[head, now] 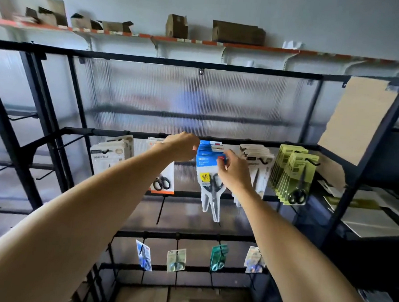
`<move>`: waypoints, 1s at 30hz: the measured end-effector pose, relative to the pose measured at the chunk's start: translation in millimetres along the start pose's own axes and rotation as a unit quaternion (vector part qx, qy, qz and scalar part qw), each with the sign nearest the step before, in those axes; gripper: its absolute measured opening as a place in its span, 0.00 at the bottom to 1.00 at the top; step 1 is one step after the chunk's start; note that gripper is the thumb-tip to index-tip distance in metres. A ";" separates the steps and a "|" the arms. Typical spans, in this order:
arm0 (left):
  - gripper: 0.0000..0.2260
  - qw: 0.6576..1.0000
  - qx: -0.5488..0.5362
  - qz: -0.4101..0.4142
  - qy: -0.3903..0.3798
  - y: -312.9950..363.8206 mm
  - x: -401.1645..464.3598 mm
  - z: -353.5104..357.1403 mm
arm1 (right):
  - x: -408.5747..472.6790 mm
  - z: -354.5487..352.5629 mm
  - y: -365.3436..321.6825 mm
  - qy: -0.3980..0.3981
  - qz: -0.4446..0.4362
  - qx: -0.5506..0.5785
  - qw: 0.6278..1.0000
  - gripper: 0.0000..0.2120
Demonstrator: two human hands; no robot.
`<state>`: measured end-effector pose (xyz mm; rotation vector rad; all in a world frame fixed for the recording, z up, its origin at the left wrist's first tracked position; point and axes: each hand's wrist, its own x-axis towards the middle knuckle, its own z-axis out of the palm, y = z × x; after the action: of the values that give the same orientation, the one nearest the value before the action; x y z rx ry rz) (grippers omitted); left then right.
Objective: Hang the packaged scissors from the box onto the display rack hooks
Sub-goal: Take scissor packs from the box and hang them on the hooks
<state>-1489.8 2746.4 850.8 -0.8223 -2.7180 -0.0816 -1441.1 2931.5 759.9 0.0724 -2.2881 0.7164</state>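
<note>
Both arms reach up to the middle rail of the black display rack [198, 66]. The blue-carded scissors pack [210, 174] hangs there with its long axis running straight down: blue header card at the top by the rail, clear blister tapering to a point at the bottom, blades aimed at the floor and black handles near mid-pack. It sits between an orange-trimmed scissors pack [162, 183] on the left and a bunch of white-carded packs [257, 158] on the right.

The left hand [181, 146] is up at the rail beside the pack's top left corner, its fingers curled in; whether they pinch the card or the hook I cannot tell, since the back of the hand covers them. The right hand [233, 173] has its fingers curled round the right edge of the blue card, gripping it.

The hook itself is hidden behind the hands and card. Print on the cards is too blurred to read. Further right hang green-carded scissors packs [292, 174], and a lower rail carries four small packs [176, 260], soft with motion. The box does not show clearly.
</note>
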 end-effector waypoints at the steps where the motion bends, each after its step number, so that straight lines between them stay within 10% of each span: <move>1: 0.09 1.000 0.004 -0.002 -0.003 1.9 -1.0 1.5 | -1.4 2.3 0.8 0.019 0.011 0.014 1.000 0.04; 30: 0.08 0.998 0.045 -0.030 -0.011 12.4 -3.8 -3.1 | -9.3 -1.1 -0.9 0.008 0.048 -0.051 0.998 0.09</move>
<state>-1479.1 2754.2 852.2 -0.7204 -2.7448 0.0384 -1433.3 2929.8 754.9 -0.0915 -2.3207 0.6460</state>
